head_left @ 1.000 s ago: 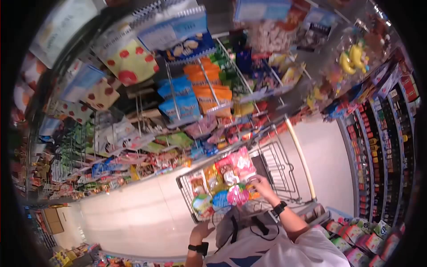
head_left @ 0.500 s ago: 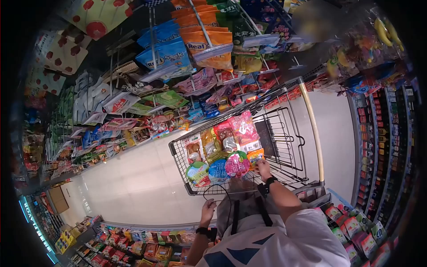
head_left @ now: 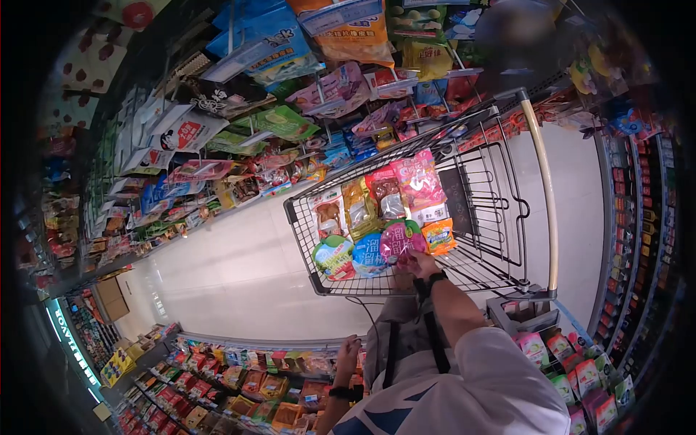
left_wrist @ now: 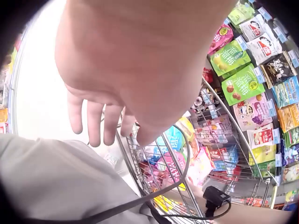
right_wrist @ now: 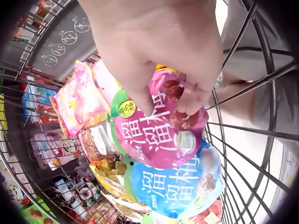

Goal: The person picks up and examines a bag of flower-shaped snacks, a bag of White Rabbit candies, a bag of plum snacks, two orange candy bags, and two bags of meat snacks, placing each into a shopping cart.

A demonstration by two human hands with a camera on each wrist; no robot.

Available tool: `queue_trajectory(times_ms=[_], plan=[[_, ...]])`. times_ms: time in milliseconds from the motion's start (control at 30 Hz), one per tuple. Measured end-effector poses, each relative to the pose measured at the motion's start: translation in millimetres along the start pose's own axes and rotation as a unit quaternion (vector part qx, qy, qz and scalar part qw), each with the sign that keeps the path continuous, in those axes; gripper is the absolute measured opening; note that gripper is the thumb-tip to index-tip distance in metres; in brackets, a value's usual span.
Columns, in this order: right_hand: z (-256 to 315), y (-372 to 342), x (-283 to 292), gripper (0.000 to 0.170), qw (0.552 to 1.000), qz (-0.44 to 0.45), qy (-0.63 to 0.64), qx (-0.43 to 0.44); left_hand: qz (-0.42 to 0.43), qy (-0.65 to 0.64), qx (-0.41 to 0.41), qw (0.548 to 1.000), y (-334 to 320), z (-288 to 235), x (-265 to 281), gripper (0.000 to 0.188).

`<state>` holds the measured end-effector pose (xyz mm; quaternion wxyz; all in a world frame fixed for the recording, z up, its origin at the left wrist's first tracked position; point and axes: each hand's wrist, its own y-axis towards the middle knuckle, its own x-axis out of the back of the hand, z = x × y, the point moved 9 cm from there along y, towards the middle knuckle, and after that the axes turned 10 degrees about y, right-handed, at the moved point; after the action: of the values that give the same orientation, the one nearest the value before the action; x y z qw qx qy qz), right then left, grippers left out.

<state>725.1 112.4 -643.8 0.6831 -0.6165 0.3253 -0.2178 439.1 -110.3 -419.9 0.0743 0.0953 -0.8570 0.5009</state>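
In the shopping cart [head_left: 475,279], two rows of snack bags lie face up. My right hand [head_left: 419,265] is at the near edge of a magenta plum snack bag [right_wrist: 154,140], its thumb and fingers gripping the bag near the top. A blue plum bag [right_wrist: 175,182] lies beside it, overlapping it in the right wrist view. Left of that is a green-and-white bag [head_left: 333,257]; a small orange bag [head_left: 438,235] lies to the right. Behind are a large pink bag [head_left: 419,181] and several brown and gold ones. My left hand [left_wrist: 107,102] hangs beside the cart, fingers loose, holding nothing.
Hanging snack bags [head_left: 275,58] line the shelf along the cart's far side. The cart's handle [head_left: 544,196] is at the right. Packaged goods [head_left: 246,384] fill a display behind my left arm. A black cable [left_wrist: 182,172] loops near the cart in the left wrist view.
My right hand has moved left from the small orange bag to the magenta bag. In the head view, the left hand sits lower. The bags keep their two rows.
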Motion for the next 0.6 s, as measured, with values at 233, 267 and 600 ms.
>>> queue_trajectory(times_ms=[233,267,600], plan=[[52.2,-92.1,-49.1,0.025,0.967,0.063,-0.074,0.237,-0.031,-0.002,-0.003,1.000,-20.9,-29.5,18.3,0.039],[57.0,-94.7,-49.4,0.024,0.951,0.108,-0.118,0.266,-0.038,0.004,-0.017,0.999,-18.4,-40.0,19.3,0.038],[84.2,-327.3,-116.3,0.023,0.893,0.278,-0.208,0.288,0.035,0.023,-0.221,0.974,14.7,-162.6,12.1,0.053]])
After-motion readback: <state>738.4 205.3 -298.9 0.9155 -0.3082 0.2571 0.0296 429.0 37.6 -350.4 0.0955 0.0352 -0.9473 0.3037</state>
